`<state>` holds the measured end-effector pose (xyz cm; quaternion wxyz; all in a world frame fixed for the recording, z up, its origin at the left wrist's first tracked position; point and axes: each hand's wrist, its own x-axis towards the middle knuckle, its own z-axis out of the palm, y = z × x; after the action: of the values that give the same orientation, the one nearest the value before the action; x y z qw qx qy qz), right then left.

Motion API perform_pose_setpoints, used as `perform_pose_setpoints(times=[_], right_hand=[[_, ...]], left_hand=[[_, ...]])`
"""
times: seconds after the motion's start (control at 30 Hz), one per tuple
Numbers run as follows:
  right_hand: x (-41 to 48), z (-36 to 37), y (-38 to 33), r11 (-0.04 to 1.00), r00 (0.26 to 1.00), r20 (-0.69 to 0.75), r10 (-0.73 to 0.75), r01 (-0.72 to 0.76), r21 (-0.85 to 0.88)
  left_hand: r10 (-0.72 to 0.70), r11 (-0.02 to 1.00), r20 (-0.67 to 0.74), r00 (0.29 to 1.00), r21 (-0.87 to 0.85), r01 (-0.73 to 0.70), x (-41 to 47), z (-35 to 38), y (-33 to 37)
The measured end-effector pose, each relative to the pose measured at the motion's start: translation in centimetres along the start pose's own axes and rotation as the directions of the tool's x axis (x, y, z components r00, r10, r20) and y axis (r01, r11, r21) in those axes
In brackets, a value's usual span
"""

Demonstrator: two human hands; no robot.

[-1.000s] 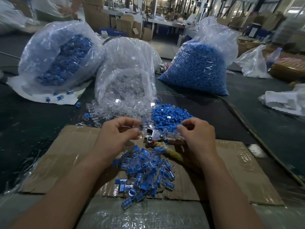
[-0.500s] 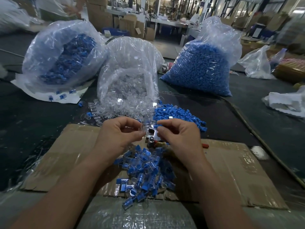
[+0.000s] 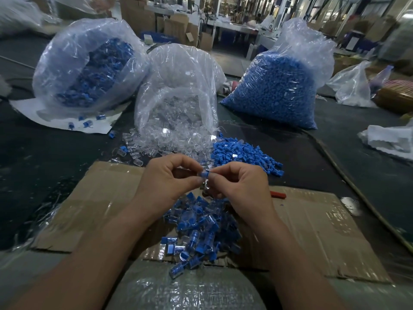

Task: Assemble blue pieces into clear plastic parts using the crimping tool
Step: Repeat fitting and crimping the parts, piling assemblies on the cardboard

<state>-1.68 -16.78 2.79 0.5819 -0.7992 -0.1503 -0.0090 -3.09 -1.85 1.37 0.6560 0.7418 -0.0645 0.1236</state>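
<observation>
Above the finished pile, a clear plastic part is pinched by the left hand; a blue piece is pinched by the right hand, held touching, presumably for seating before crimping.

Two forearms, bare from the lower edge up to the wrists; the left hand and the right hand bare too; knuckles and finger creases plain; anything worn higher lies out of view.

Dim workshop hall
Stacked cardboard boxes stand at 11 o'clock; a long pale workbench runs toward 1 o'clock.
</observation>
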Motion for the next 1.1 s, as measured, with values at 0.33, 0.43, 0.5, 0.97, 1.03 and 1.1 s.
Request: perform_pose_setpoints(times=[0.33, 0.43, 0.5, 0.97, 1.03, 1.1], right_hand=[[-0.1, -0.9, -0.5, 0.988, 0.993, 0.105, 0.057, -0.071, 0.139], [-0.2, -1.0, -0.7, 0.968, 0.984, 0.155, 0.092, -0.124, 0.217], [-0.3, -1.1, -0.9, 0.941, 0.973, 0.205, 0.109, -0.168, 0.295], [-0.1, -0.7, 0.6, 0.995, 0.99, 0.138, -0.032, 0.019, 0.096], [-0.2, -0.4, 0.8, 0.996, 0.988, 0.143, -0.056, 0.044, 0.08], [-0.2, -0.3, 1.0, 0.994, 0.991, 0.105, -0.082, 0.074, 0.079]], left_hand=[[0.026, 0.995, 0.033, 0.999, -0.097, -0.022, 0.1, -0.1, 0.3], [0.033, 0.99, 0.057, 0.998, -0.137, -0.025, 0.1, -0.1, 0.3], [0.049, 0.988, 0.059, 0.997, -0.152, -0.039, 0.0, 0.0, 0.3], [-0.032, 0.994, 0.15, 0.988, -0.096, 0.047, 0.0, -0.3, 0.3], [-0.058, 0.992, 0.158, 0.986, -0.104, 0.075, 0.1, -0.3, 0.3], [-0.083, 0.984, 0.17, 0.982, -0.141, 0.107, 0.2, -0.2, 0.2]])
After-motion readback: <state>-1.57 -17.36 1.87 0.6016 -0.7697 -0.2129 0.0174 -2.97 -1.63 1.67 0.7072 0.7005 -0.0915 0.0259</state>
